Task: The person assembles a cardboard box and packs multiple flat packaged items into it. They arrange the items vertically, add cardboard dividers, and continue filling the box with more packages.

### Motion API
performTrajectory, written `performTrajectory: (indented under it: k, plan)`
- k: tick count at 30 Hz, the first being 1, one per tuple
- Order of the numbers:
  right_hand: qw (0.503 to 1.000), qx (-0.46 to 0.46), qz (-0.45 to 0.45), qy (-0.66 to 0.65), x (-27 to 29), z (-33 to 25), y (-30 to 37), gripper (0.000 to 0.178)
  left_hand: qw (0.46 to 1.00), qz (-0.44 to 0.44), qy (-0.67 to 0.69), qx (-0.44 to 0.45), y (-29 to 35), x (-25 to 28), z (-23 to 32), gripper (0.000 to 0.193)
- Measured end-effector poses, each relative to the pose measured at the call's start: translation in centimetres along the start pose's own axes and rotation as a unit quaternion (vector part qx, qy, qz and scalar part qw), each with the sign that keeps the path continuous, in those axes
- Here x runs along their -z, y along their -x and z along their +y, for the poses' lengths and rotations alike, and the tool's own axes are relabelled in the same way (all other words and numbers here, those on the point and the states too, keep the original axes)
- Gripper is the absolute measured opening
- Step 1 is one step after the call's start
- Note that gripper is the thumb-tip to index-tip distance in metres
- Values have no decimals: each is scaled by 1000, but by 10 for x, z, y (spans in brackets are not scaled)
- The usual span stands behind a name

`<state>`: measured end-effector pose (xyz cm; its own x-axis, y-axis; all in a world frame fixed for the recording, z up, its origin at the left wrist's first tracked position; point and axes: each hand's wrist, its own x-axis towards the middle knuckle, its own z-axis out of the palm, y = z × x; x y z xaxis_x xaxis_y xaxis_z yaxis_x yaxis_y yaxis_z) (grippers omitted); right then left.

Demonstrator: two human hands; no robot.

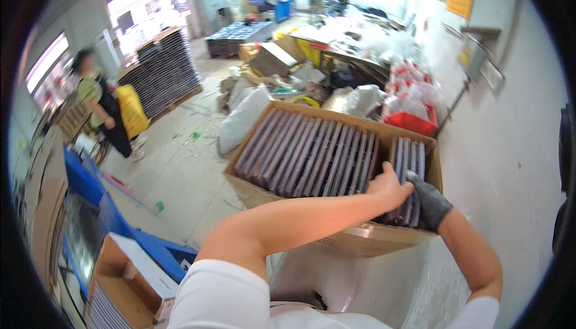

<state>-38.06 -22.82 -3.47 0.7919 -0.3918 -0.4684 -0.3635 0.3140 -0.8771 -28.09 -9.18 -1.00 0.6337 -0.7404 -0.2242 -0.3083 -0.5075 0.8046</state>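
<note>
An open cardboard box [252, 192] in front of me holds a long row of thin, flat, dark-edged panels [312, 152] standing on edge. A gap separates this row from a smaller bundle of similar flat panels [403, 156] at the box's right end. My bare left hand [389, 185] reaches across and presses on the left side of that bundle, its fingers partly hidden inside the box. On the bundle's right side is my right hand [429, 202] in a dark grey glove, its fingers bent at the panels' upper edges. Between them the two hands grip the bundle.
A white wall [510, 167] runs close along the right. Beyond the box lie plastic bags, scrap and a red crate [411, 122]. Another open carton [123, 281] and blue equipment [108, 209] stand at lower left. A person [99, 101] stands at left beside a yellow bag [132, 110].
</note>
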Motion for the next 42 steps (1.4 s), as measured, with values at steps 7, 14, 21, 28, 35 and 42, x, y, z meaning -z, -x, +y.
performTrajectory:
  k: [7,14,21,28,35,42]
  plan:
    - [952,304,35,18,-41,-43,56,50,976,94,73,-182,65,53,26,69]
    - [910,399,90,63,-133,-81,147,59,766,475,-52,-430,139,114,29,70]
    - [794,544,-211,171,-266,-50,127,38,831,460,-217,-226,314,223,-30,58]
    - [543,777,-286,140,-477,26,180,21,819,532,-212,37,475,241,-108,40]
    - [742,315,-570,158,-581,112,227,59,766,602,-86,209,574,212,-181,54]
    - [693,237,-608,306,-627,199,189,55,792,551,0,264,591,182,-281,59]
